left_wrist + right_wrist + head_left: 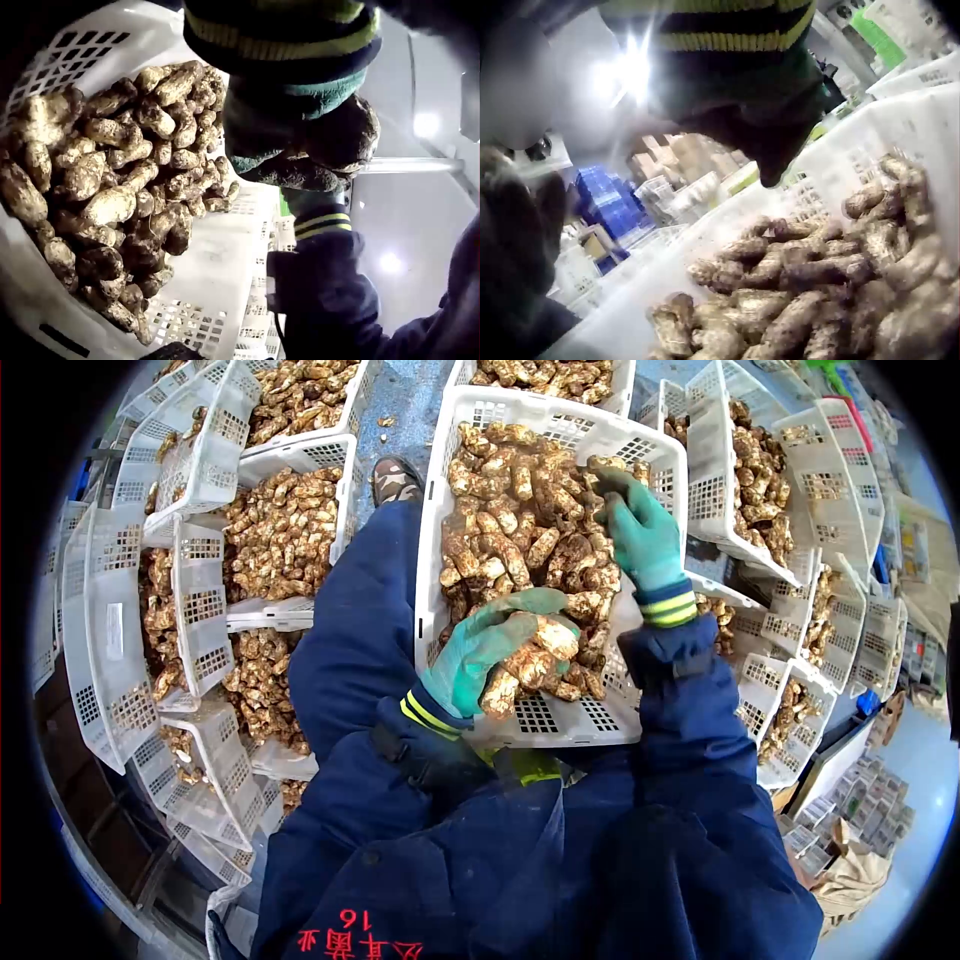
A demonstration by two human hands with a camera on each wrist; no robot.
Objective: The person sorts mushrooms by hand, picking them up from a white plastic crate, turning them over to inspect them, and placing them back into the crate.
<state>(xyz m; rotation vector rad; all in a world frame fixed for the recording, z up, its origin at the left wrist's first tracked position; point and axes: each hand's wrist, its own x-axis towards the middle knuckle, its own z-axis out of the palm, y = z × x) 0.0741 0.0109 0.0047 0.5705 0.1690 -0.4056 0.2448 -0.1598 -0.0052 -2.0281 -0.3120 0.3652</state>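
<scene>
A white plastic crate (650, 440) full of brown, dirt-speckled mushrooms (520, 510) stands in front of the person. Above its near end, the green-gloved left hand (478, 650) curls its fingers round a few mushrooms (545, 642). The left wrist view shows a dark mushroom (349, 135) bulging from that grip. Toward the crate's far right side is the right hand (645, 535), also in a green glove, fingers extended close over the heap. In the right wrist view this hand (757, 124) is dark, with one fingertip pointing down and no mushroom showing in it.
More crates of mushrooms (285, 525) stand stacked on the left, and others (765, 480) on the right. Another filled crate (625, 390) adjoins the far end. A shoe (397, 480) rests on the blue floor left of the crate. Blue crates (611, 206) and cartons show farther off.
</scene>
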